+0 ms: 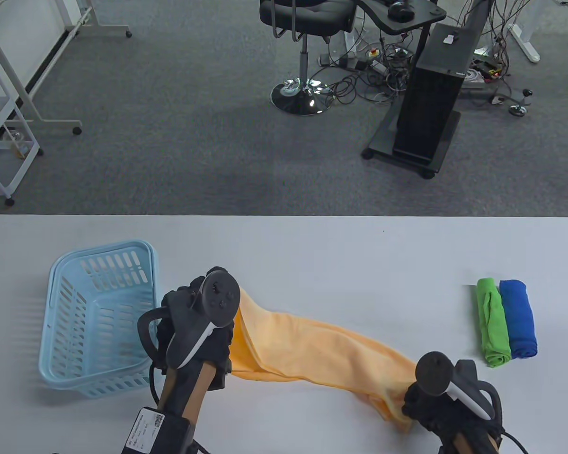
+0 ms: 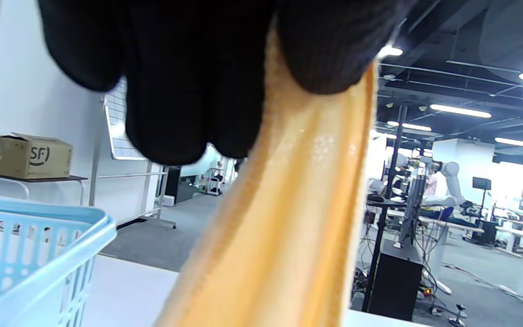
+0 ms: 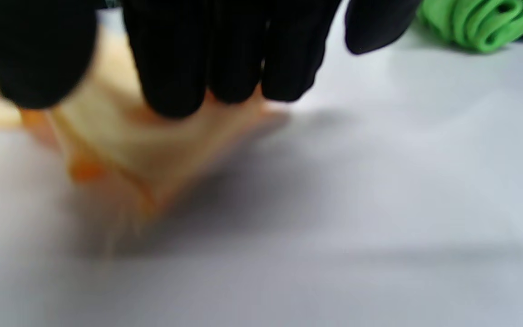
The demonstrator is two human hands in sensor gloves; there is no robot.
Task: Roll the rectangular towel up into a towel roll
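Observation:
An orange towel (image 1: 312, 347) stretches across the white table (image 1: 312, 246) between my two hands, folded lengthwise into a long band. My left hand (image 1: 203, 326) grips its left end, lifted above the table; in the left wrist view the towel (image 2: 288, 227) hangs down from between my gloved fingers (image 2: 189, 91). My right hand (image 1: 447, 402) holds the towel's right end low near the table's front edge; in the blurred right wrist view my fingers (image 3: 216, 59) press on the towel's corner (image 3: 152, 150).
A light blue plastic basket (image 1: 99, 317) stands on the table left of my left hand, also in the left wrist view (image 2: 30, 254). A rolled green towel (image 1: 492, 321) and a rolled blue towel (image 1: 518, 317) lie side by side at the right.

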